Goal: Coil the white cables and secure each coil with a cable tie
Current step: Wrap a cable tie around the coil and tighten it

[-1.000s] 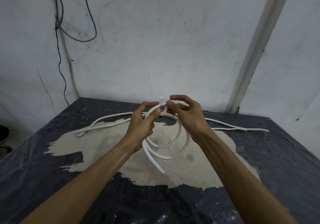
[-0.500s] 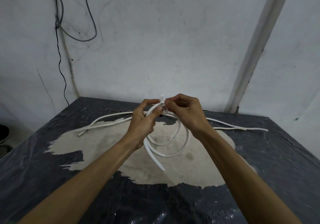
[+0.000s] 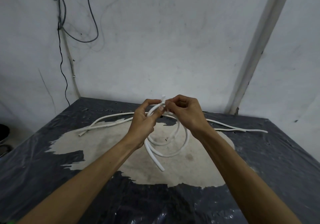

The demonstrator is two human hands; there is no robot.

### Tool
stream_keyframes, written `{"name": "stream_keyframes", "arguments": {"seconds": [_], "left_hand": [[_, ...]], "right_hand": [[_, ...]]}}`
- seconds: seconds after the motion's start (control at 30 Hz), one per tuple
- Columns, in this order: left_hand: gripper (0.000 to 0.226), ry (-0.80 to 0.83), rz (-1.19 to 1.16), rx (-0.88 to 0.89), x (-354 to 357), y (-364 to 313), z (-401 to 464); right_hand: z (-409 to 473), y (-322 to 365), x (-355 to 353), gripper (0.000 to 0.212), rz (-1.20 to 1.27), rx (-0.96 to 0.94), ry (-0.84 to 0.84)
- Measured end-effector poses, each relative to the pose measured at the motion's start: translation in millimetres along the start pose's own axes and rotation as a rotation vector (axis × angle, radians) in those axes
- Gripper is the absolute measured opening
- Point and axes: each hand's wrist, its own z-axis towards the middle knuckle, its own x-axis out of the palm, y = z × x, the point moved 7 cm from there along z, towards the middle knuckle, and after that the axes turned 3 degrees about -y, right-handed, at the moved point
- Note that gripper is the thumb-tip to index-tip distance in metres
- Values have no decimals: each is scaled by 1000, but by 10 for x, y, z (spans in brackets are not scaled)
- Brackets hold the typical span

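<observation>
A coiled white cable (image 3: 180,150) hangs in a loose loop above the table, one free end (image 3: 158,163) pointing down toward me. My left hand (image 3: 142,121) grips the top of the coil, thumb and forefinger pinched on the strands. My right hand (image 3: 184,113) pinches the same spot from the right, at a short white stub (image 3: 163,97) that sticks up; whether it is a cable tie I cannot tell. More white cables lie loose on the table behind, to the left (image 3: 105,122) and to the right (image 3: 239,129).
The table (image 3: 277,154) is covered in dark plastic sheeting with a worn pale patch in the middle. A stained white wall rises right behind it, with dark wires (image 3: 78,25) hanging at upper left and a white pipe (image 3: 256,56) at right.
Both hands have lifted the coil slightly and closed in tighter at its top. The loose cables on the table have not moved.
</observation>
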Motion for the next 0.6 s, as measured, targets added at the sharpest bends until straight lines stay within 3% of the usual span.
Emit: {"name": "stream_keyframes", "arguments": {"seconds": [0.2,0.37,0.6], "left_hand": [[14,16,27,18,37,2,-32],[16,33,76,70,55,-61,-38],[17,42,114,77,59,-56,-48]], "right_hand": [[4,-51,-5,19,78,99,-25],[31,-31,-1,33,132,61,95],[95,53,-93,15,-82,-45,145]]}}
